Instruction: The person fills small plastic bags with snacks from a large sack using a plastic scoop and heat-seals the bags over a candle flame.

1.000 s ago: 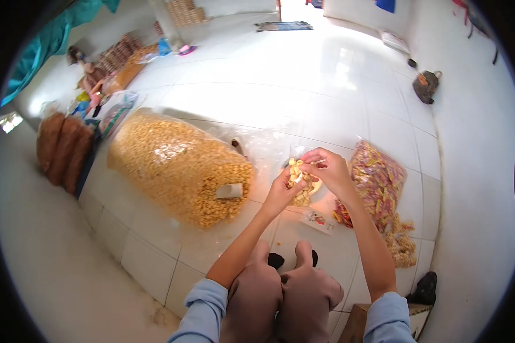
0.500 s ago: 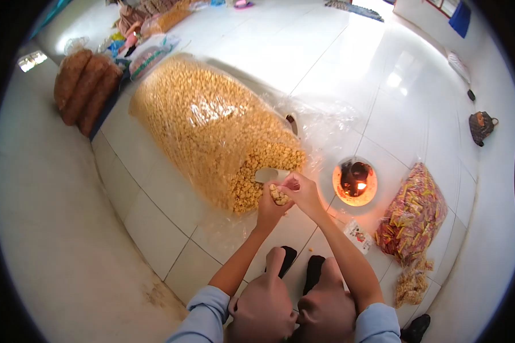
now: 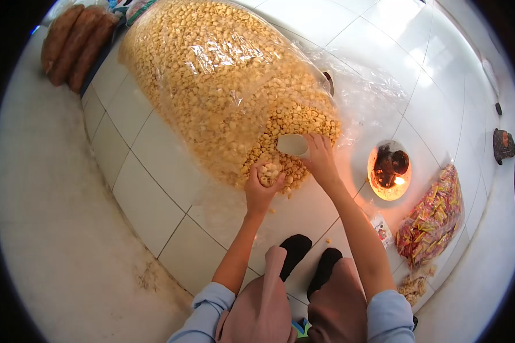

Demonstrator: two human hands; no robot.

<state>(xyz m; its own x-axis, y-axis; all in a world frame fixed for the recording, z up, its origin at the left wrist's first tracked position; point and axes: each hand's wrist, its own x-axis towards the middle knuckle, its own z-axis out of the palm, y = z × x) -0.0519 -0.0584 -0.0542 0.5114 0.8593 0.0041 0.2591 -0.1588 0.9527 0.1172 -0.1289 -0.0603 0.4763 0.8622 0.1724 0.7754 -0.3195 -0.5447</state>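
A huge clear plastic bag [image 3: 217, 86] of yellow puffed snacks lies on the floor, its mouth open toward me. Around its mouth, loose snack pieces [image 3: 303, 119] are exposed. My left hand [image 3: 258, 195] is wrapped round a small clear bag [image 3: 269, 171] filled with the same snacks, at the edge of the pile. To its right, my right hand [image 3: 323, 162] grips the near end of a white scoop [image 3: 292, 144], which rests in the loose snacks. Part of the scoop's end is hidden by my fingers.
On my right a small flame burns on a plate [image 3: 377, 188] beside a dark pot-like piece. A bag of red and yellow sachets [image 3: 432, 217] and small filled bags [image 3: 413, 286] lie further right. Long brown packs [image 3: 63, 40] lean by the left wall.
My right hand has left the small bag's top and taken hold of the scoop. The left hand keeps the small bag, now apart from the right. The view has tilted downward.
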